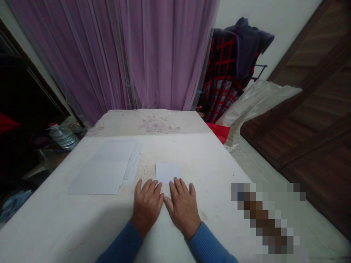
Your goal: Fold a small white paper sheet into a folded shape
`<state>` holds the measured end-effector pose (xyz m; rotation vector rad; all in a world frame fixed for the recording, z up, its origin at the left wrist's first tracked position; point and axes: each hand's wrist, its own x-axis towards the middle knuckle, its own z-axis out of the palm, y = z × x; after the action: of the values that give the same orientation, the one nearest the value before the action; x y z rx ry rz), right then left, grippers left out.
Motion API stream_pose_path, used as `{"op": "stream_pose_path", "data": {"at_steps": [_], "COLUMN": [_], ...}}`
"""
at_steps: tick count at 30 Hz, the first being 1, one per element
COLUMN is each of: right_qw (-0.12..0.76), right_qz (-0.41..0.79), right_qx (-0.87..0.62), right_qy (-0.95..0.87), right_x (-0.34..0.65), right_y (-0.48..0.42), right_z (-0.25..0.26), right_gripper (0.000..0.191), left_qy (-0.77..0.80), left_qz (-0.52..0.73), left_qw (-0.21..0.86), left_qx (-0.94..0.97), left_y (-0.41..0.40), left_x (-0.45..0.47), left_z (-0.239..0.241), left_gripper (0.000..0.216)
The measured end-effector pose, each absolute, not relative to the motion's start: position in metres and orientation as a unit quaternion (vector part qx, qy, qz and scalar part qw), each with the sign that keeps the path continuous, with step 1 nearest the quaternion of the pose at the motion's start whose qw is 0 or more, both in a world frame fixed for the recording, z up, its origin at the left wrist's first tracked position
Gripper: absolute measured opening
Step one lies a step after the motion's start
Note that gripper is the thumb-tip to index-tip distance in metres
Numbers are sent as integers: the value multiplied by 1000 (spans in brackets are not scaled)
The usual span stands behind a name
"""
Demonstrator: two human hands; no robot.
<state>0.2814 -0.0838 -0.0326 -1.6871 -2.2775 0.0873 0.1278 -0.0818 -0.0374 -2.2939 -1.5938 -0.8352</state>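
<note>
A small white piece of paper (pixel 168 172) lies flat near the middle of the table. My left hand (pixel 147 204) rests palm down at its lower left, fingers stretched forward and holding nothing. Beside it my right hand (pixel 183 208) is also palm down, fingers spread, with fingertips at the paper's lower right edge. The two thumbs nearly meet below the paper. To the left of my hands are larger white sheets (pixel 100 171), partly overlapping one another.
A white table (pixel 219 204) carries a floral cloth (pixel 123 122) at its far end. Purple curtains (pixel 164 54) hang behind. A plastic bottle (pixel 63 137) stands at the left, clothes (pixel 227 62) hang at the back right. A blurred patch covers the right table edge.
</note>
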Motion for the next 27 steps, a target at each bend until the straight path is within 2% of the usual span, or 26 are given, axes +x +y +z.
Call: {"op": "stream_pose_path", "data": {"at_steps": [4,8,10,12,14,21,27], "right_qw": [167,177,175,147,80,-7,11], "right_qz": [15,41,61,80,115,203,275], "right_qx": [-615,-610,-605,-596,-573,-542,-548], "right_qy": [-770,-771,-775,-785,-807,-815,-790], "right_x": [283,296,304,311,314,313,321], "right_y": [-87,-66,-41,-11,18,77,75], "right_z": [-32,-20,-8,3,13,20,18], "right_gripper": [49,31,31,35,40,29,27], "left_qy": [-553,-586,-603,-608,-605,-602,-598], "left_qz": [-295,-263,-241,-226,-217,-222,-236], "left_qw": [112,61,40,30,26,17,35], "left_qx": [-771,-764,-760,-761,-766,-767,-765], "left_y": [-84,-73,-62,-50,-40,-35,-39], "left_x": [125,117,113,111,110,112,112], "left_z": [-36,-25,-18,-13,-11,-21,-30], "left_gripper": [25,16,13,10,7,11,14]}}
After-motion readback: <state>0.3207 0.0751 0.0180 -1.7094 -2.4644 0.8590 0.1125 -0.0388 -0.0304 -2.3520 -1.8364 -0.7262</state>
